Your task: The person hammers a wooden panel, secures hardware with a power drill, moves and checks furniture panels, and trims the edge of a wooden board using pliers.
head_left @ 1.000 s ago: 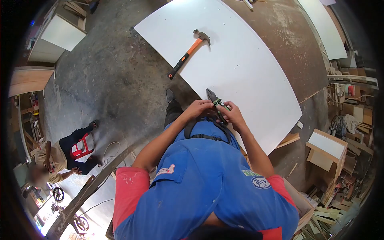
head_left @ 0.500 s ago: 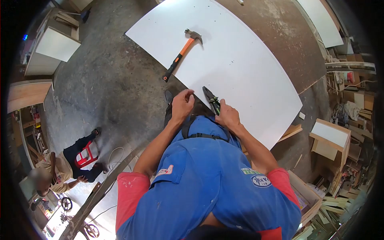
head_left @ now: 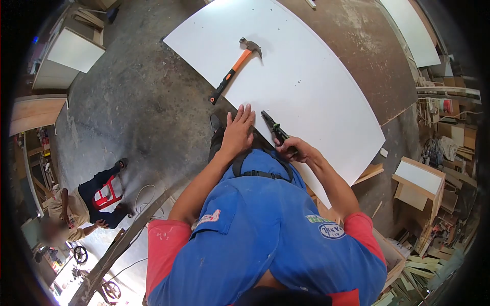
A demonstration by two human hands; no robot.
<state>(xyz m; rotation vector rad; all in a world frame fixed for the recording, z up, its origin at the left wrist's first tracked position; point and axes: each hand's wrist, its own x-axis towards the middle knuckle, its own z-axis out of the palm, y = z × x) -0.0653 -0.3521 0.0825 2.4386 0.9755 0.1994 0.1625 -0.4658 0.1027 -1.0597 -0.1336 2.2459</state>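
In the head view, my right hand (head_left: 298, 150) grips black and green pliers (head_left: 273, 125) by the handles. Their jaws point away from me over the near edge of a large white board (head_left: 316, 97). My left hand (head_left: 240, 131) is open, its fingers stretched out and the fingertips at that same edge, left of the pliers. Beyond my fingers a claw hammer (head_left: 232, 74) with an orange and black handle lies on the board, its head pointing away and the handle's end reaching past the edge.
Behind the white board lies a brown sheet (head_left: 357, 48). To the left a person (head_left: 76, 206) sits by a red stool (head_left: 107, 193) on the concrete floor (head_left: 138, 102). A wooden box (head_left: 418, 178) stands at right, near piled wood scraps (head_left: 423, 270).
My left hand has gone from curled fingers to stretched-out ones and reached forward to the board's edge. My right hand has turned slightly and shifted right, still holding the pliers.
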